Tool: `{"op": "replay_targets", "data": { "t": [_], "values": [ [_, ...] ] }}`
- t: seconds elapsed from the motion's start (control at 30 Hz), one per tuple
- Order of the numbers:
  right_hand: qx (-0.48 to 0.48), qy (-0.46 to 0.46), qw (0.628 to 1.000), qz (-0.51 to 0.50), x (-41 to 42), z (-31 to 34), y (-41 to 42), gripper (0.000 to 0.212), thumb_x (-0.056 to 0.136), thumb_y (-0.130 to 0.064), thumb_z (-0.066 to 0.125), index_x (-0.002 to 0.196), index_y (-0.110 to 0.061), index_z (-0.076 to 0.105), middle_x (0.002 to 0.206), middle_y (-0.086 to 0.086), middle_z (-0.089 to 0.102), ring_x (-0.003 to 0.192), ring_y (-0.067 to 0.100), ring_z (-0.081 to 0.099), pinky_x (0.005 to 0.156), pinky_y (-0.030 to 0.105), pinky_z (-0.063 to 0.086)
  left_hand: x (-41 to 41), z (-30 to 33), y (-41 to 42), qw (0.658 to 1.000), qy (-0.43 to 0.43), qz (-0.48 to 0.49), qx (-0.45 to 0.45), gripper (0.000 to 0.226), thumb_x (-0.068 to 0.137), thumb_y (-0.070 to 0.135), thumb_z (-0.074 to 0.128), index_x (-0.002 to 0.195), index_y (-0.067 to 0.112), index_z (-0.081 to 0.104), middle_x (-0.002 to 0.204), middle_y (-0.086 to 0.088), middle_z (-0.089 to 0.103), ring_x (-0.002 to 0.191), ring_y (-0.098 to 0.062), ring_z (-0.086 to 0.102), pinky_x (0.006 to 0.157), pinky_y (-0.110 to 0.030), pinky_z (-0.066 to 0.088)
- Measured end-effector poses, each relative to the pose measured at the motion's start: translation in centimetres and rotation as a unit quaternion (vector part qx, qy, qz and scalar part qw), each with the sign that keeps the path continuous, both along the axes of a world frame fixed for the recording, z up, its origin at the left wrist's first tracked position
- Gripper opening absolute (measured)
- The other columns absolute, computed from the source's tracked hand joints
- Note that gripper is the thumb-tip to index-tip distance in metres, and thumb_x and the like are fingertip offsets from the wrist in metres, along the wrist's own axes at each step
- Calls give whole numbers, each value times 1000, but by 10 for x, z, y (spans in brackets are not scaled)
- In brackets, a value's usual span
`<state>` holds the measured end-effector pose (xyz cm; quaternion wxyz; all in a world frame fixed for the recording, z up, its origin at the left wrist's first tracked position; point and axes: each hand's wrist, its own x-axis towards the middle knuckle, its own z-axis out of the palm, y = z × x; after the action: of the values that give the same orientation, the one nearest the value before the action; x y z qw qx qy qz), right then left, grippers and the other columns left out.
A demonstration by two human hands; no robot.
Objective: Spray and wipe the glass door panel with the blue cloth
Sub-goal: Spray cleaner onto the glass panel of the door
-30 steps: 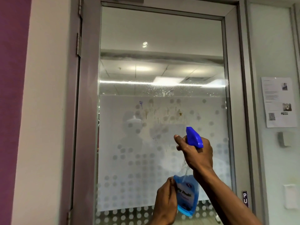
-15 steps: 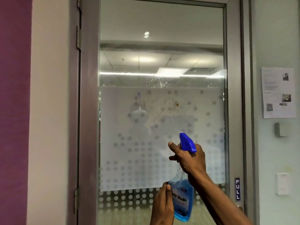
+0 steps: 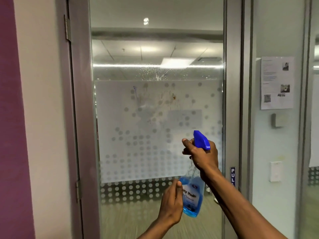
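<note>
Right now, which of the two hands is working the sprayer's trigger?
The right hand, wrapped round the spray bottle's blue head. The left hand only steadies the body lower down.

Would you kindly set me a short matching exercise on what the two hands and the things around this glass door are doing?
Things:
1. right hand
2. left hand
3. PULL sign
4. paper notice

States:
A. steadies the spray bottle's lower body
B. stuck on the wall right of the door
C. grips the bottle's blue trigger head
D. on the door frame's right side

Pairs: 1-C, 2-A, 3-D, 4-B
</note>
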<state>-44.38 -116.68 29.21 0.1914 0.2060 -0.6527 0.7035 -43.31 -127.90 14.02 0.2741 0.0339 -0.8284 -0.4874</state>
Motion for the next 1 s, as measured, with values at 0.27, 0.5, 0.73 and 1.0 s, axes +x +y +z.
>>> {"op": "replay_targets", "data": {
  "t": [0.27,0.5,0.73,1.0],
  "values": [
    [-10,-3,1000,25,8,-5,37,19,86,-27,79,77,-14,69,77,9,77,70,19,77,62,27,56,13,-3,37,1000,21,-15,2,61,91,79,18,90,34,58,87,5,67,80,-11,64,71,-30,53],
    [1,-19,997,71,31,-18,75,14,88,-24,77,85,-12,70,84,10,76,57,24,74,58,33,56,32,-20,68,996,2,-80,41,59,89,80,28,95,30,59,86,-7,69,72,-10,64,61,-20,47],
    [-16,-47,993,103,53,-46,124,12,87,-18,78,82,-10,71,81,14,76,55,24,68,56,34,59,56,-26,103,970,-105,-150,158,60,94,64,33,110,25,75,107,-7,78,105,-18,74,99,-38,56],
    [5,-62,995,75,83,-82,162,14,86,-21,79,87,-8,72,83,22,74,55,28,69,57,37,57,71,-56,154,949,-185,-108,231,111,40,110,30,105,31,73,119,2,73,112,-14,68,108,-37,49]
  ]
}}
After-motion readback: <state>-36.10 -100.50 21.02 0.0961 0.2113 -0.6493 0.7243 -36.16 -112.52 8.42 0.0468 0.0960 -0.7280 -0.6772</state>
